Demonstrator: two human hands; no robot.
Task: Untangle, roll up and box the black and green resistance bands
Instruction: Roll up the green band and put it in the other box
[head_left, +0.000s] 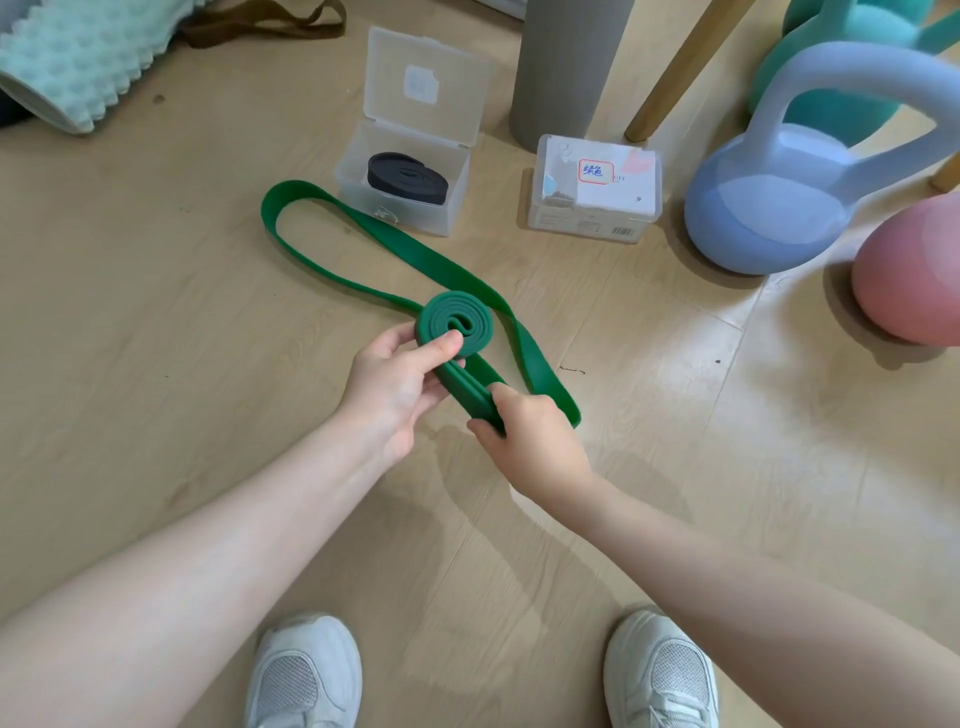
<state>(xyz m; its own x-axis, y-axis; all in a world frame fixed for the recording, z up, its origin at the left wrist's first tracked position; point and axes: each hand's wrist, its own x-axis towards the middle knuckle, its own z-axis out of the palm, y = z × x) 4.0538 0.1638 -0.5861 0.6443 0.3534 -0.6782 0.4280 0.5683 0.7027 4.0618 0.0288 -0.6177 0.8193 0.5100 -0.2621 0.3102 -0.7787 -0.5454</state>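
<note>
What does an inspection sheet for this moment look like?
Surface: wood floor, bare patches visible.
Job's things: green band part rolled, its loop trailing on the floor; black band rolled inside the open box; closed box beside it.
Clutter: blue kettlebell, pink ball, foam mat.
Grippers: left hand holds the roll; right hand pinches the band.
Cables: nothing seen.
Surroundings: wooden leg, grey post, white shoes.
</note>
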